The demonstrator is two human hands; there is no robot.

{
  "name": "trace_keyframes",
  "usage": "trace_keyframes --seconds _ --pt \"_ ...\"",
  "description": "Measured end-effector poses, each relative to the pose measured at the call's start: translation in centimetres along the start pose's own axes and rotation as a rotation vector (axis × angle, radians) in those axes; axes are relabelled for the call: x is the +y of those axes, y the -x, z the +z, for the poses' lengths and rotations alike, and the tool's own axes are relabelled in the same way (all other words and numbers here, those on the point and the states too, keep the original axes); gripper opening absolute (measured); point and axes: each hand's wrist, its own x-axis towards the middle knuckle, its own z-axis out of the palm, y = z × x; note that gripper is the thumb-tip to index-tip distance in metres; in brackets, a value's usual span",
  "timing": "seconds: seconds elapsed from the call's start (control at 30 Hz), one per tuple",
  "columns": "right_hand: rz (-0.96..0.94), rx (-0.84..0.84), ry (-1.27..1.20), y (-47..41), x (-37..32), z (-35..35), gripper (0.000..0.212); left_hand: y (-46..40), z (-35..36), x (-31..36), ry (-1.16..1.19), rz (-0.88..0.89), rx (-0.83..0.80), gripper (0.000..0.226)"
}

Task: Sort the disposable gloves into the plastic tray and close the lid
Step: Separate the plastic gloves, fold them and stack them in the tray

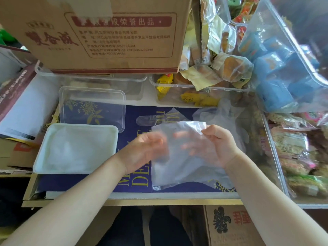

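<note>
**Glove held up over a crowded worktop**

While both hands grip one clear glove (179,157), the right hand (219,146) pinches its top edge and the left hand (142,151) closes on its side. The white tray (42,157) and clear lid (122,96) lie left; a cardboard box (106,32) and snack bins (200,89) crowd behind.

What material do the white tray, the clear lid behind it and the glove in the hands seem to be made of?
White tray: looks like matte, opaque plastic or foam; the rim is thick and rounded, with no shine. Clear lid: likely thin, glossy rigid plastic; the blue surface's pattern shows through. Glove, held by the left hand and right hand: apparently thin, cloudy plastic film; it wrinkles, and fingers show through.
</note>
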Motion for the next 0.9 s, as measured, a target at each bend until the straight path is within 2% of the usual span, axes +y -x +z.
trace_keyframes --seconds 0.07,0.1,0.23,0.33,0.43,0.5,0.6,0.8,0.9 --pt "-0.016 0.091 0.098 -0.1 0.5 0.0 0.011 0.5 -0.9 0.1 0.04 0.063 0.11 0.045" --pt "-0.041 0.144 0.151 -0.3 0.8 -0.1 0.009 1.0 -1.2 0.2 0.015 0.087 0.165 0.04" --pt "-0.055 0.261 0.436 -1.2 2.9 0.6 0.024 2.2 -2.0 0.4 -0.281 0.105 0.358 0.014" --pt "-0.056 0.4 0.642 -2.9 4.4 0.9 0.026 2.5 -2.8 0.6 -0.505 0.143 0.531 0.016" --pt "-0.069 0.542 1.063 -5.3 5.5 -0.5 0.012 2.8 -4.0 1.2 -0.786 0.183 0.685 0.018" --pt "-0.077 0.629 1.277 -7.1 5.7 -1.8 0.024 3.0 -5.0 1.7 -0.907 0.225 0.781 0.017" --pt "-0.159 0.678 1.472 -10.0 5.1 -3.0 0.032 3.1 -6.7 2.2 -1.024 0.251 0.88 0.013" --pt "-0.02 0.694 1.685 -14.5 3.0 -3.5 0.057 2.9 -8.7 2.3 -1.059 0.24 0.928 0.012" --pt "0.059 0.742 1.53 -15.4 2.5 -3.3 0.057 2.9 -8.7 2.7 -1.021 0.245 0.923 0.016"
